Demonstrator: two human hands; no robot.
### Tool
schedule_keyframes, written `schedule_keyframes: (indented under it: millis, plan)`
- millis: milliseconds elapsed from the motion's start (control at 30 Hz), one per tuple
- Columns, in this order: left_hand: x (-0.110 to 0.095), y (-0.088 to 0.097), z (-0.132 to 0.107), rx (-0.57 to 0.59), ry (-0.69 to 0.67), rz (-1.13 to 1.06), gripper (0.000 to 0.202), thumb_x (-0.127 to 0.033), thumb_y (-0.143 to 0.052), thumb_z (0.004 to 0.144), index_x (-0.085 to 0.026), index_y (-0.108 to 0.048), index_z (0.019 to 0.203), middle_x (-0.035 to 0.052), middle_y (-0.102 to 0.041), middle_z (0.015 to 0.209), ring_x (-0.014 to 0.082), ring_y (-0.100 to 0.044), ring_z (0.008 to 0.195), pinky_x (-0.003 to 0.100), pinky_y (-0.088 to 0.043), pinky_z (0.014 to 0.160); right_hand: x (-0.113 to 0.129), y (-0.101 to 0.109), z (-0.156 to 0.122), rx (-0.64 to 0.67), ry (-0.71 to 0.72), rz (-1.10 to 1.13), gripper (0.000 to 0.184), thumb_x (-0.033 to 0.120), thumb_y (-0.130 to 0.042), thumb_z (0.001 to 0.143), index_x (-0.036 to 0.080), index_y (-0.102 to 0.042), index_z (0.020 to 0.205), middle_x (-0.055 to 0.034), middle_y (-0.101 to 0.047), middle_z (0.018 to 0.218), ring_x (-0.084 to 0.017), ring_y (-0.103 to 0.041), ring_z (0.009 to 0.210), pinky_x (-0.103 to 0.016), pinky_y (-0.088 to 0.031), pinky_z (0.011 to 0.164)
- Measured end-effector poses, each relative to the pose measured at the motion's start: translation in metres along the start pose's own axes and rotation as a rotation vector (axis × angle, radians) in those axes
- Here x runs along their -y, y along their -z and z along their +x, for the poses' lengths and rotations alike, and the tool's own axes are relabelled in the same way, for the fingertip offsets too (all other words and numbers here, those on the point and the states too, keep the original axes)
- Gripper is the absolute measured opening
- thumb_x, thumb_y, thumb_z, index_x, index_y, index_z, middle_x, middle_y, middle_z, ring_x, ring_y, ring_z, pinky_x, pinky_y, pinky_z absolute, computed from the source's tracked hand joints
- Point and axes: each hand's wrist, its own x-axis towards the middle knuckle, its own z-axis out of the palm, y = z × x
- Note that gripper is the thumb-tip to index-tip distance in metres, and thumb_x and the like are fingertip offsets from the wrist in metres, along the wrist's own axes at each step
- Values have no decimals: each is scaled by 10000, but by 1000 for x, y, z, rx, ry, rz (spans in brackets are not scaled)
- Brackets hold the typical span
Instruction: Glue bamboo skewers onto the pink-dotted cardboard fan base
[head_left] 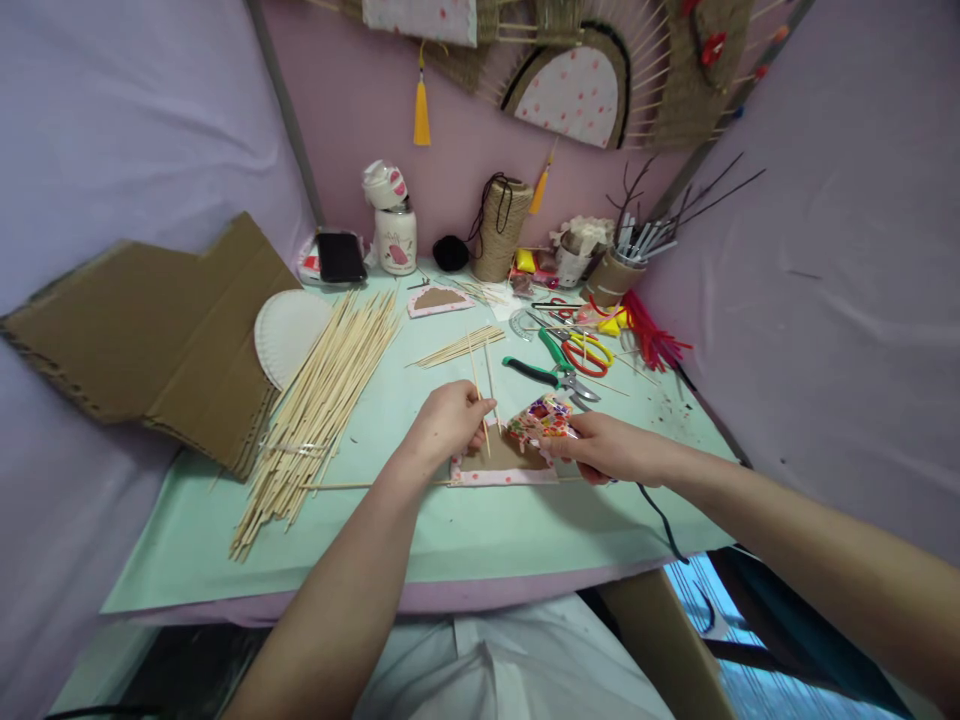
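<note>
While your left hand (448,418) pinches a thin stick (475,370) between thumb and fingers, your right hand (604,447) has its fingers wrapped round a patterned tool (541,420), perhaps a glue gun. Both are over the spotted-edged card (510,458), which lies near the middle of the table's near side. A second stick (492,380) slants beside the first; you cannot tell from here whether it is held or fixed. You seem to be setting sticks against the card, so the next move calls for a steady left pinch and careful aim with the tool's tip, clear of your fingertips.

Around you, the pale green table (517,540) carries a large bundle of sticks (330,370) to the left, with a paper plate (283,335) and folded cardboard (187,340) beyond its left edge. A smaller stick pile (461,346) lies farther off, and cutters (562,379) rest to its right. A roll of twine (501,230) and a white bottle (395,238) stand at the far side, before a pink wall (337,110) hung with decorations; lilac cloth (825,300) closes in both sides.
</note>
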Motion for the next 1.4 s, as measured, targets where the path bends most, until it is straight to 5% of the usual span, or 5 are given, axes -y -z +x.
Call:
schedule_keyframes:
  millis: [1400]
  plan:
    - [2, 0, 2, -2, -8, 33, 257, -299, -585, 917, -195, -466, 714, -5, -602, 518, 122, -583, 410, 180, -378, 363, 1, 5, 2, -23, -28, -91, 524, 589, -453, 892, 180, -521, 571, -18, -532, 471, -94, -413, 412, -231, -317, 423]
